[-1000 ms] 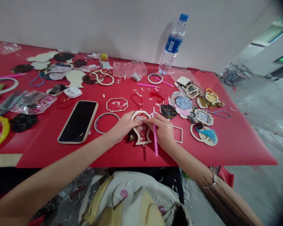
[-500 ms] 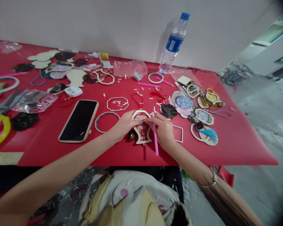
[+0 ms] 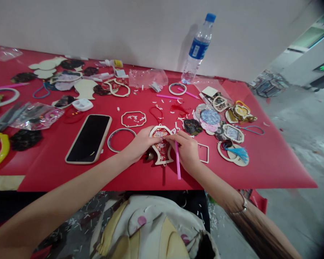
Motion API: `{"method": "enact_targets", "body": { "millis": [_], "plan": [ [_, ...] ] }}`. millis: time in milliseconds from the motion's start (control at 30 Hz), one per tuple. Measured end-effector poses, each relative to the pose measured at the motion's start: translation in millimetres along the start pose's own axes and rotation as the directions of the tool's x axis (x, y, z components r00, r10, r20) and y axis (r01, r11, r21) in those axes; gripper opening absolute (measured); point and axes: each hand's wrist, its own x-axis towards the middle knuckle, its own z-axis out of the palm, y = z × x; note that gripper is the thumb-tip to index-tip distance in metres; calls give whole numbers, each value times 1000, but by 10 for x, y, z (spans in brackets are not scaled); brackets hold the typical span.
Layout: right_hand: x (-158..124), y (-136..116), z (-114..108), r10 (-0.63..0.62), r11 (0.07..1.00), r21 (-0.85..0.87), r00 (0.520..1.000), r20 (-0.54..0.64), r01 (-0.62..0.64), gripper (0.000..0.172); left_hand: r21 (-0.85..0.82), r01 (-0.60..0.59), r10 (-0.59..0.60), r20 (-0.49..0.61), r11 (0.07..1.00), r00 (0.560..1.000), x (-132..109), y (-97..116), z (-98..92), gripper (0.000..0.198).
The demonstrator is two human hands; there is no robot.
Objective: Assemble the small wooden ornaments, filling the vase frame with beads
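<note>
Worktop: red-covered (image 3: 248, 176), strewn with craft parts, set against a plain pale wall (image 3: 97, 28).
Left hand: left hand (image 3: 143, 144) pinches the left rim of the fish-shaped wooden frame (image 3: 162, 149), thumb on top; fingers beneath hidden.
Right hand: right hand (image 3: 187, 149) grips a pink stick (image 3: 178, 163), fingertips drawn together over the frame's right side; anything between the tips too small to tell.
Fish frame: between both hands, near front edge, tail toward the wearer, interior filled with red and clear bits. Contact with worktop cannot be told.
Beside the hands: brass bell (image 3: 150, 155) just left of the frame; rectangular frame (image 3: 208, 154) just right of the right hand.
Left side: yellow-handled scissors (image 3: 4, 151); phone (image 3: 89, 138), screen dark; round frame (image 3: 109, 144) between phone and left hand.
Right side: blue tassel (image 3: 239, 153) lying across pale parts.
Beyond: notched frame (image 3: 133, 126) enclosing small beads (image 3: 134, 117).
Rear: water bottle (image 3: 198, 50), blue-capped, upright near the wall.
</note>
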Motion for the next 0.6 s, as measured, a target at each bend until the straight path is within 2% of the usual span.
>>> {"method": "enact_targets", "body": {
  "millis": [133, 267, 500, 600],
  "plan": [
    [-2, 3, 15, 47, 999, -3, 999, 11, -47, 20, 38, -10, 11, -22, 999, 1000, -9, 4, 10, 31],
    [1, -2, 15, 30, 999, -40, 999, 35, -28, 21, 90, -32, 36, -47, 995, 998, -21, 3, 20, 29],
    [-3, 6, 22, 48, 999, -15, 999, -14, -48, 21, -29, -3, 2, -25, 1000, 1000, -31, 36, 44, 30],
    [-1, 18, 25, 42, 999, -33, 999, -6, -42, 21, -23, 0, -1, -28, 1000, 1000, -30, 39, 47, 30]
  ]
}}
